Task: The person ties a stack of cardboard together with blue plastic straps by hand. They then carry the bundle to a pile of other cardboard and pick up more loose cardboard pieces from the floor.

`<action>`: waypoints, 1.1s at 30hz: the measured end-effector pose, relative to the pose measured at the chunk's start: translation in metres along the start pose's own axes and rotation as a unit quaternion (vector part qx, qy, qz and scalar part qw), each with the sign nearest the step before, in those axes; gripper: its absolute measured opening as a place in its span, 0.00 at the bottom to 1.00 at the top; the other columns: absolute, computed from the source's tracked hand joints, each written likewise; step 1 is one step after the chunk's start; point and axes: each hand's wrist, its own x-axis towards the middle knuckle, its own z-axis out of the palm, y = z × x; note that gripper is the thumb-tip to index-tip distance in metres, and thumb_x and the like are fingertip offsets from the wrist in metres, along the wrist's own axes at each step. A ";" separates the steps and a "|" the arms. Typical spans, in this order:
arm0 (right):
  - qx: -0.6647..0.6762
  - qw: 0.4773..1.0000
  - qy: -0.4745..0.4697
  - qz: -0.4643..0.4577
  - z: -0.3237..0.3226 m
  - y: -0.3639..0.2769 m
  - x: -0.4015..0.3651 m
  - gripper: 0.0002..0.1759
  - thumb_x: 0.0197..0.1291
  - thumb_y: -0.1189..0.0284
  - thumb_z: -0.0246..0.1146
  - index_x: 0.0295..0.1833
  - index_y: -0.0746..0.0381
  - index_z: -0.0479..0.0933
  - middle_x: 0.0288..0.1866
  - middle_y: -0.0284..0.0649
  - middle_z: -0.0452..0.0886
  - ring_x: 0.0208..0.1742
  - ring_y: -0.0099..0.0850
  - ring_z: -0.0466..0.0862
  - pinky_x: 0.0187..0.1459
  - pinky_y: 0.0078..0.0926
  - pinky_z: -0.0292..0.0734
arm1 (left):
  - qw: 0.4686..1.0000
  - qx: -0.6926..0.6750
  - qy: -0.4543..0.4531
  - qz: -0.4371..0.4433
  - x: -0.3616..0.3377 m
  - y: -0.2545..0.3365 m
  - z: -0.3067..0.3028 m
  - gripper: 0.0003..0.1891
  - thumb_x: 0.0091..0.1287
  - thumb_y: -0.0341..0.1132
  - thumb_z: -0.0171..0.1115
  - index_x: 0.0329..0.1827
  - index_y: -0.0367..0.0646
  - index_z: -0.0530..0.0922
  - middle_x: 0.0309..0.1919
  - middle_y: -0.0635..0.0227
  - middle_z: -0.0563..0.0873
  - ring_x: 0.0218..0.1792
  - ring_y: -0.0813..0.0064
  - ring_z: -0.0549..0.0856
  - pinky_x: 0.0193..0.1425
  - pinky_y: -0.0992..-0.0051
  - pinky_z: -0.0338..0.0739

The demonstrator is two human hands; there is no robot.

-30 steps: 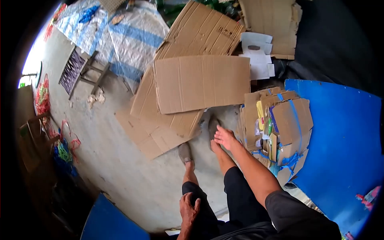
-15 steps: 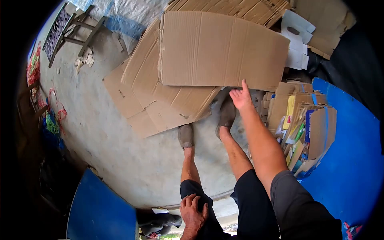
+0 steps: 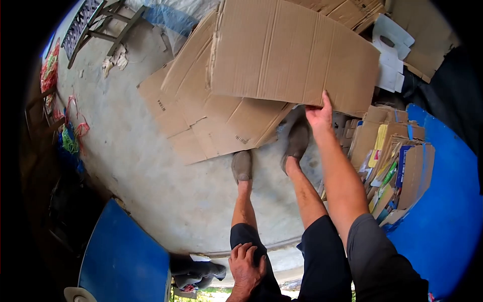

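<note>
My right hand (image 3: 320, 114) grips the near edge of a large flat cardboard sheet (image 3: 292, 55), thumb on top, lifting that edge off the pile. Under it lie more flattened cardboard sheets (image 3: 201, 116) spread on the concrete floor. My left hand (image 3: 246, 264) rests on my left thigh with fingers spread and holds nothing. My two feet in grey shoes (image 3: 241, 166) stand just in front of the cardboard.
A tied bundle of cardboard with blue strapping (image 3: 392, 161) stands at the right on a blue sheet (image 3: 448, 216). Another blue panel (image 3: 126, 256) lies at the lower left. A wooden stool (image 3: 100, 20) and coloured strings (image 3: 70, 136) are at the left.
My right hand reached forward from beside the bundle to the top cardboard sheet and closed on its near edge. The view tilted down and closer to the pile.
</note>
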 end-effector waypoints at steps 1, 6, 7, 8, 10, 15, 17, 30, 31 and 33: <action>0.009 1.000 -0.005 -0.002 0.005 -0.003 -0.007 0.29 0.56 0.61 0.80 0.61 0.56 0.79 0.59 0.37 0.83 0.60 0.39 0.80 0.63 0.46 0.79 | 1.000 -0.001 0.000 -0.001 -0.002 -0.003 0.002 0.22 0.57 0.40 0.75 0.55 0.44 0.85 0.60 0.64 0.84 0.66 0.52 0.76 0.68 0.53 0.70; 0.043 0.998 -0.030 0.020 0.021 -0.017 -0.033 0.30 0.58 0.60 0.78 0.62 0.58 0.77 0.59 0.40 0.83 0.61 0.42 0.82 0.61 0.47 0.83 | 1.000 0.003 -0.004 -0.009 -0.002 0.002 0.001 0.21 0.57 0.40 0.74 0.53 0.44 0.85 0.59 0.64 0.84 0.65 0.52 0.76 0.66 0.53 0.71; 0.046 0.999 -0.012 0.027 0.026 -0.018 -0.039 0.30 0.58 0.60 0.78 0.62 0.57 0.76 0.58 0.40 0.82 0.59 0.41 0.82 0.59 0.46 0.84 | 1.000 0.000 0.004 -0.004 -0.003 0.001 0.002 0.21 0.57 0.40 0.74 0.53 0.44 0.85 0.58 0.64 0.84 0.64 0.52 0.77 0.66 0.53 0.71; 0.044 0.998 -0.029 0.020 0.031 -0.017 -0.048 0.29 0.58 0.60 0.79 0.61 0.57 0.77 0.57 0.39 0.83 0.58 0.40 0.83 0.57 0.44 0.85 | 1.000 -0.002 0.009 0.002 -0.003 0.002 0.003 0.20 0.57 0.40 0.73 0.52 0.44 0.85 0.58 0.64 0.84 0.64 0.53 0.77 0.66 0.54 0.71; 0.045 0.998 -0.033 0.039 0.039 -0.012 -0.064 0.28 0.57 0.59 0.79 0.59 0.56 0.78 0.56 0.37 0.83 0.57 0.37 0.83 0.55 0.41 0.86 | 1.000 0.000 0.027 0.016 -0.001 0.009 0.001 0.19 0.55 0.36 0.74 0.49 0.41 0.86 0.55 0.60 0.85 0.59 0.50 0.79 0.64 0.55 0.75; 0.020 0.995 -0.064 0.079 0.058 0.018 -0.122 0.23 0.59 0.60 0.78 0.56 0.55 0.81 0.53 0.34 0.86 0.54 0.34 0.85 0.53 0.38 0.85 | 0.999 0.015 0.035 0.018 -0.005 0.014 -0.001 0.18 0.55 0.37 0.74 0.48 0.41 0.86 0.53 0.59 0.86 0.57 0.50 0.80 0.63 0.56 0.76; -0.019 0.995 -0.052 0.077 0.058 0.029 -0.146 0.23 0.59 0.62 0.78 0.57 0.56 0.81 0.54 0.34 0.86 0.55 0.33 0.84 0.54 0.37 0.83 | 1.000 0.007 0.027 0.013 -0.007 0.007 0.005 0.18 0.56 0.39 0.74 0.49 0.43 0.86 0.54 0.63 0.86 0.60 0.52 0.79 0.62 0.54 0.75; -0.185 0.970 -0.085 0.136 0.007 0.043 -0.282 0.33 0.56 0.67 0.76 0.66 0.62 0.74 0.62 0.38 0.80 0.63 0.35 0.79 0.67 0.41 0.75 | 0.998 0.015 0.057 -0.019 -0.017 -0.009 0.001 0.20 0.57 0.46 0.72 0.49 0.45 0.88 0.52 0.61 0.87 0.57 0.51 0.81 0.59 0.56 0.79; -0.199 0.968 -0.072 0.137 0.006 0.042 -0.291 0.33 0.56 0.67 0.76 0.66 0.62 0.74 0.62 0.38 0.81 0.63 0.34 0.79 0.67 0.42 0.75 | 0.998 0.015 0.065 -0.020 -0.017 -0.007 -0.004 0.20 0.57 0.45 0.72 0.49 0.43 0.88 0.51 0.58 0.88 0.55 0.49 0.82 0.59 0.56 0.80; -0.212 0.966 -0.070 0.133 -0.002 0.041 -0.303 0.32 0.56 0.67 0.76 0.65 0.62 0.75 0.60 0.38 0.81 0.63 0.34 0.79 0.68 0.42 0.75 | 0.998 0.008 0.063 -0.027 -0.018 -0.007 -0.009 0.21 0.57 0.46 0.72 0.50 0.43 0.88 0.52 0.56 0.87 0.55 0.48 0.82 0.59 0.56 0.80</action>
